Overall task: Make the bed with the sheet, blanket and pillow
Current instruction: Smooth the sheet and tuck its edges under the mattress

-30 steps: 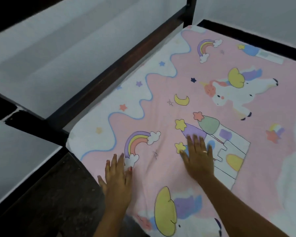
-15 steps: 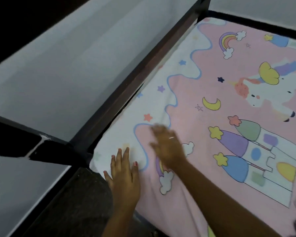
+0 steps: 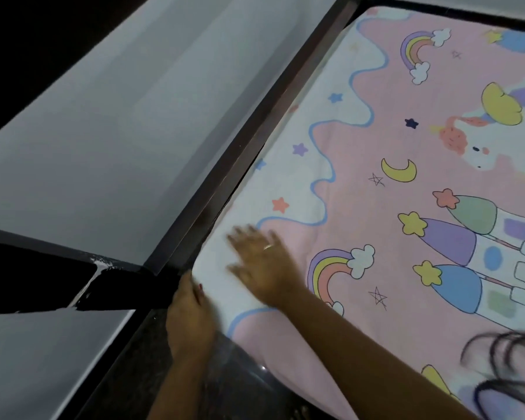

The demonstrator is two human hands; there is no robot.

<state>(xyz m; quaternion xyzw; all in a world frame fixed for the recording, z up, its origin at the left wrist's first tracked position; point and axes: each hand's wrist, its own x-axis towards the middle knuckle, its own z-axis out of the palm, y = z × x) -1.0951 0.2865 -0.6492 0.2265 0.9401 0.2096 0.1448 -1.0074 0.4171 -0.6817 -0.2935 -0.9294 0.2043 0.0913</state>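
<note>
Fingers (image 3: pixel 246 237) of right hand (image 3: pixel 264 268) flat on sheet (image 3: pixel 376 140), left hand (image 3: pixel 191 319) at corner

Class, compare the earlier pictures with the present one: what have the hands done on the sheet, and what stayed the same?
The right hand swept left across the sheet, from the castle print to the white border near the corner. The left hand slid off the top to the corner's edge; any grip is unclear. The sheet stays spread flat.
</note>
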